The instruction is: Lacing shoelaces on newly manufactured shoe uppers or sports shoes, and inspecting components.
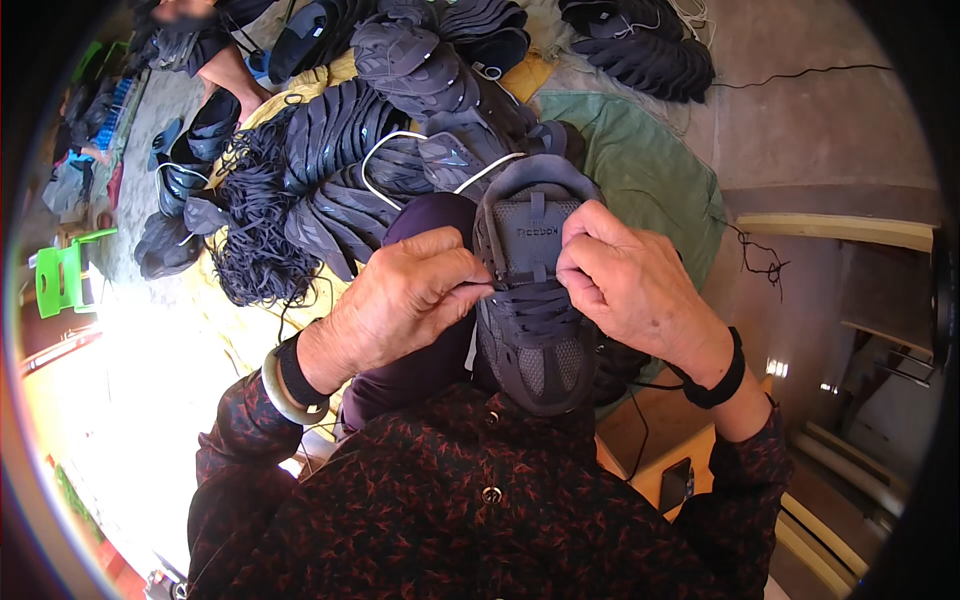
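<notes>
A dark grey sneaker (533, 290) sat on the person's lap, toe toward the body, tongue and heel pointing away, resting against the knee in dark purple trousers (425, 300). Dark laces (535, 300) crossed its eyelets in several rows.

Left hand (405, 300) — fingers curled tight, pinching a lace end at the shoe's left eyelet row; thumb and forefinger closed on it. A pale bangle (280, 392) and a dark band ringed that wrist.

Right hand (628, 285) — fingers bent over the shoe's right edge beside the tongue, pressed to the upper; fingertips were hidden, so whether they held a lace could not be told. A black wristband (722, 375) circled that wrist.

Beyond the knee lay a heap of dark shoe uppers (350, 130), some stacked in overlapping rows, with a tangle of black laces (255, 235) to the left on yellow cloth (225, 300). A green cloth (650, 170) spread to the right. Another pile of uppers (640, 45) sat at the top. A green plastic stool (62, 275) stood far left. Another person's arm (232, 72) reached in at upper left.
</notes>
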Demonstrator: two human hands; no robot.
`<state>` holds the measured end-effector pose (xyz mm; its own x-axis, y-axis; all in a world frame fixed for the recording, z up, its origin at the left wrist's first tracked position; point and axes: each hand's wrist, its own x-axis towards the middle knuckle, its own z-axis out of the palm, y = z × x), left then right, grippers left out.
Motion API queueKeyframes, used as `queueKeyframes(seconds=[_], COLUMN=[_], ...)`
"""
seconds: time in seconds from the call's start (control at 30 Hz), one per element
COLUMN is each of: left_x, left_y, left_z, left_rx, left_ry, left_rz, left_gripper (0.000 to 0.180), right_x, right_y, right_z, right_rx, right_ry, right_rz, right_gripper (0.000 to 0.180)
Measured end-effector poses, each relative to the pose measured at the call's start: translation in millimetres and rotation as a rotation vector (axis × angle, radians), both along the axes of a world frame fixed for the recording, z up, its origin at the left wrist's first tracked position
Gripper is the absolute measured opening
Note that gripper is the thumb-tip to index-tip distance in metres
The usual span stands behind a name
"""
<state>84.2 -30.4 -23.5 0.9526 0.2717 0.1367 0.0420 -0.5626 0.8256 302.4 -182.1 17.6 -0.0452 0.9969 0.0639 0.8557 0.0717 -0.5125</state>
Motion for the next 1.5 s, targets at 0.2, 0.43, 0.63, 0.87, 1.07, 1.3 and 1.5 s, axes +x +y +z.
queueKeyframes(seconds=[0.2, 0.43, 0.63, 0.87, 1.07, 1.3, 1.5], left_x=[1.5, 10.2, 0.4, -20.0, -5.5, -24.4, -60.1], left_y=[3.0, 11.5, 22.2, -5.8, -3.9, 32.2, 46.5], left_z=[2.4, -3.4, -7.5, -2.2, -9.0, -7.3, 15.1], left_rx=[-0.867, -0.557, 0.417, -0.018, -0.148, -0.327, -0.629], left_ry=[0.223, 0.342, -0.034, 0.056, 0.224, 0.422, 0.394], left_rz=[0.002, 0.094, 0.236, 0.219, 0.069, -0.029, -0.076], left_gripper=[0.016, 0.013, 0.012, 0.019, 0.020, 0.016, 0.023], right_x=[-1.4, -3.9, -5.5, -12.7, -20.5, -24.5, -30.1], right_y=[2.4, 1.9, -0.5, 0.4, 5.7, 20.8, 46.6], right_z=[1.3, -1.9, -2.5, 0.4, 14.3, 18.5, 22.4], right_rx=[-0.097, -0.089, -0.037, 0.047, 0.028, 0.020, 0.078], right_ry=[0.000, 0.009, 0.155, 0.279, 0.266, 0.209, 0.154], right_rz=[-0.046, -0.111, -0.151, -0.209, -0.193, -0.106, 0.093], right_gripper=[0.007, 0.010, 0.013, 0.014, 0.012, 0.007, 0.011])
